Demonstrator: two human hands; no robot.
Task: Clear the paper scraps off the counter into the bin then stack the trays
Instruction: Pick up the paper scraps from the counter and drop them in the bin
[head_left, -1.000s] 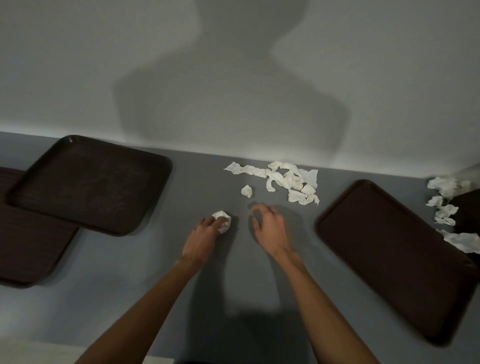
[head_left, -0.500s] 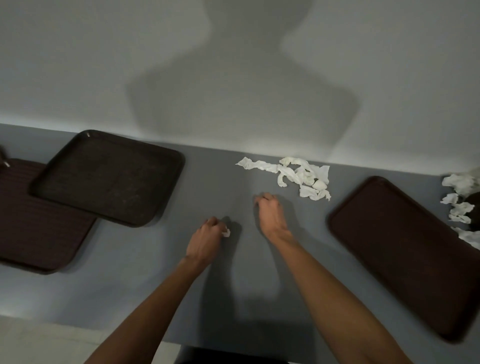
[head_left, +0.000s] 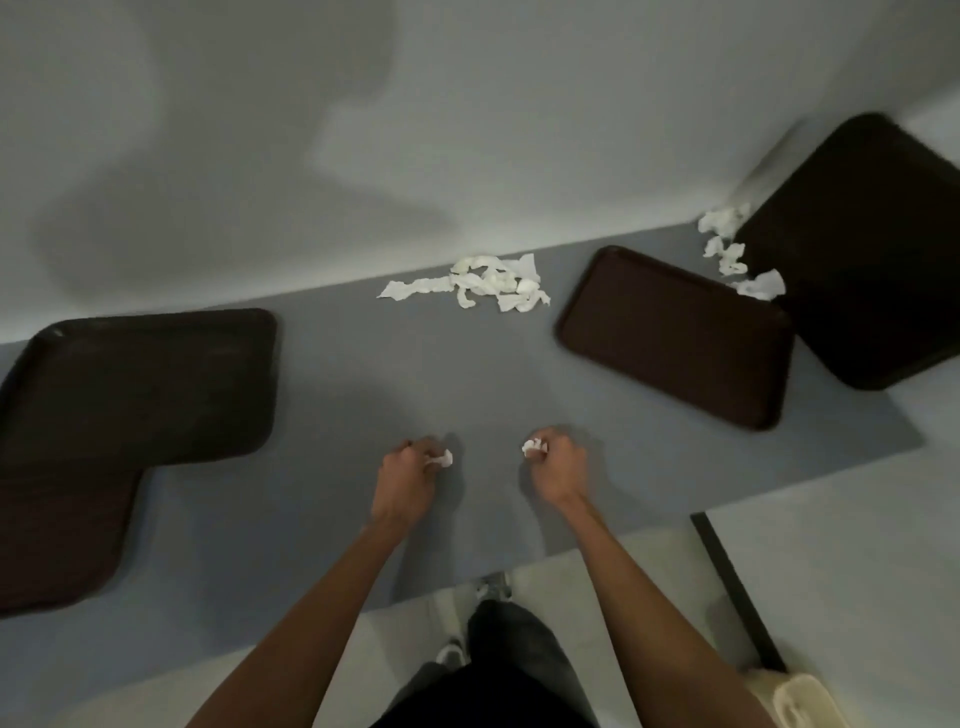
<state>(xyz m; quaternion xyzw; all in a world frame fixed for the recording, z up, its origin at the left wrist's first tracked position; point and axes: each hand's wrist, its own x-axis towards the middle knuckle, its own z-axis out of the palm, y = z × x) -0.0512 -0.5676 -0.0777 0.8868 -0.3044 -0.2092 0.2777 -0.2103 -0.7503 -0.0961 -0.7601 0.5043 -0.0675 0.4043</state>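
My left hand (head_left: 408, 480) grips a small white paper scrap (head_left: 441, 459) above the grey counter (head_left: 467, 374). My right hand (head_left: 556, 467) grips another crumpled scrap (head_left: 534, 447). A pile of white paper scraps (head_left: 483, 283) lies by the wall, far from both hands. More scraps (head_left: 732, 249) lie at the back right between two trays. Dark brown trays: one at the left (head_left: 140, 384) overlapping another (head_left: 57, 530), one at the right (head_left: 675, 338), one at the far right (head_left: 872, 249).
The counter's front edge runs just below my hands, with pale floor and my legs and shoes (head_left: 493, 587) under it. A cream-coloured object (head_left: 795, 701) sits at the bottom right beside a dark strip (head_left: 737, 587). A grey wall backs the counter.
Both hands pulled back toward the counter's front edge. My right hand picked up the loose scrap and now holds it. The view tilted down and turned, bringing the far-right tray into sight.
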